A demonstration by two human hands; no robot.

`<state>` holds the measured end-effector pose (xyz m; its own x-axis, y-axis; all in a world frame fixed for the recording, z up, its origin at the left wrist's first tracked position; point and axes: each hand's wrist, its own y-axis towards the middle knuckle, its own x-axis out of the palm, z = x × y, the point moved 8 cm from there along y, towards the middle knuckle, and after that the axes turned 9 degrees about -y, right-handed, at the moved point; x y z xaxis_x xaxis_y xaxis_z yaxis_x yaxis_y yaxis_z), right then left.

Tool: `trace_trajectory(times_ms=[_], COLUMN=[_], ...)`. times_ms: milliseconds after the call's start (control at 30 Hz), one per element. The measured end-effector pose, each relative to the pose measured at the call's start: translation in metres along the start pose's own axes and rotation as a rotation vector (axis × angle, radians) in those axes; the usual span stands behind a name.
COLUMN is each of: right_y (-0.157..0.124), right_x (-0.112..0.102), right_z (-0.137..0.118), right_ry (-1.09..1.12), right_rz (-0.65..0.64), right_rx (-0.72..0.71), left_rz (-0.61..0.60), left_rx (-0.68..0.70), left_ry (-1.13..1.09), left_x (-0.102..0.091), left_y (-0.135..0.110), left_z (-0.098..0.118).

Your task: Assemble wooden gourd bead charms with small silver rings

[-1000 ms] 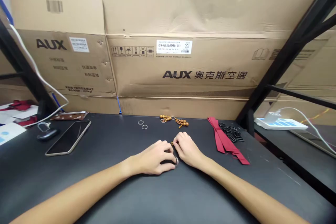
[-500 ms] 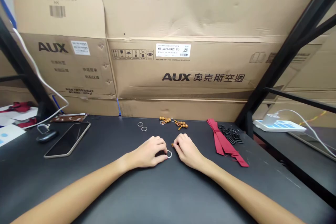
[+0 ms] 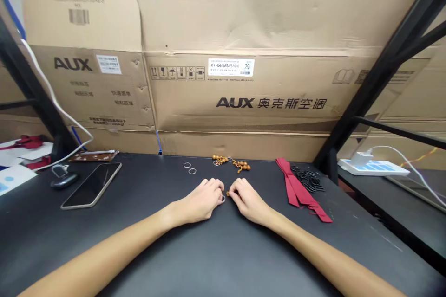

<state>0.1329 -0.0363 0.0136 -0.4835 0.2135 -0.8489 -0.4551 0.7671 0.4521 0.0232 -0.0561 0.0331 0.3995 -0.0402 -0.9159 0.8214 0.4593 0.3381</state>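
Leftmost, a phone (image 3: pixel 91 184) is lying on the black table (image 3: pixel 209 260). Left hand (image 3: pixel 200 201) is resting mid-table, fingertips closing on a metal ring (image 3: pixel 222 198). Right hand (image 3: pixel 249 202), just beside it, is pinching a brown bead (image 3: pixel 228 193) near the ring; contact between them unclear. Red ribbons (image 3: pixel 299 190) are lying further right.
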Motion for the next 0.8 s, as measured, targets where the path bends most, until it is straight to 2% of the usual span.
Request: trace_trajectory(times_ms=[167,333,533,800], right_y=[0.0,0.0,0.0,-0.001], right_x=[-0.003,-0.003,-0.002,-0.002], right_z=[0.0,-0.003,-0.005,-0.008], right_ry=[0.121,0.194,0.271,0.346], right_rz=[-0.02,-0.048,-0.071,-0.101], right_rx=[0.029,0.023,0.024,0.014], left_rz=[0.071,0.079,0.022,-0.072], left_rx=[-0.13,-0.198,-0.258,-0.241], left_ry=[-0.229,-0.444,-0.575,-0.682], left_x=[-0.002,-0.002,-0.002,0.004], left_y=[-0.005,-0.004,-0.001,-0.003], left_z=[-0.016,-0.024,-0.026,-0.033])
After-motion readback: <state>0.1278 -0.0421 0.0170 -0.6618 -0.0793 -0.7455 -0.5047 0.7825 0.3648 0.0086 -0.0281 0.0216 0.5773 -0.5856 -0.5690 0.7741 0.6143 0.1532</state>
